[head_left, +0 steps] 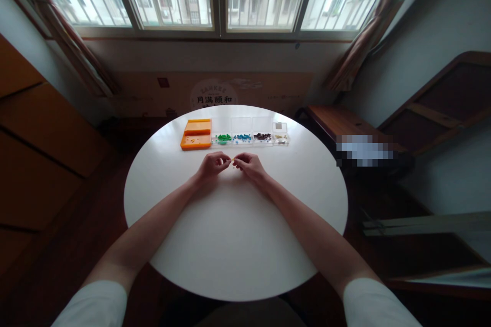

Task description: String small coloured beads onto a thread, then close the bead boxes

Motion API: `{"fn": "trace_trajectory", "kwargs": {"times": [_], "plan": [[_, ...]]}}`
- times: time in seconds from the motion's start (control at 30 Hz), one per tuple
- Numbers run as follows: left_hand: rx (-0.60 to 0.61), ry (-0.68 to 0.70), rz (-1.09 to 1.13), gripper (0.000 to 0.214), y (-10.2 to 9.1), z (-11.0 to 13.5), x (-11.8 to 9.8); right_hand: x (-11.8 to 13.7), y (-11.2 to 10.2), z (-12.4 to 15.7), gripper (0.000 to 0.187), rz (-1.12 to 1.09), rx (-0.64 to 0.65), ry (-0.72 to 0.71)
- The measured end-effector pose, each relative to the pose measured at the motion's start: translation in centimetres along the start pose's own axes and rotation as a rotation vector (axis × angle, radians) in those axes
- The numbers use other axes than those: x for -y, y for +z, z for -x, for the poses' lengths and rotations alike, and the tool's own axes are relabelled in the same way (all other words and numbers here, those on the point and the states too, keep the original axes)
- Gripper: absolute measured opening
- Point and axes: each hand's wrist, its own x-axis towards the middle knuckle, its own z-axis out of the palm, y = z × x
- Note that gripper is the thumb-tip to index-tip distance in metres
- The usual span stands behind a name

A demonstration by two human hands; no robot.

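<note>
My left hand and my right hand meet above the white table, fingertips almost touching. Both are closed in a pinch around a tiny yellow piece; its exact shape is too small to make out, and fingers partly cover it. Just beyond my left hand lies an open orange box holding a few little yellowish bits. To its right stand open clear boxes with small green pieces, blue pieces and dark pieces. A smaller clear box at the right end contains pale bits.
The round white table extends between my forearms. Behind it are a cardboard panel with printed writing and a barred window. A wooden bench stands at right, and wooden cabinets at left.
</note>
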Motion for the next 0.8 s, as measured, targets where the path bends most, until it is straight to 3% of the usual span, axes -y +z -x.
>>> {"fn": "trace_trajectory", "kwargs": {"times": [0.8], "plan": [[0.014, -0.002, 0.025, 0.015, 0.13, 0.05, 0.22, -0.18, -0.09, -0.04, 0.023, 0.012, 0.025, -0.015]]}}
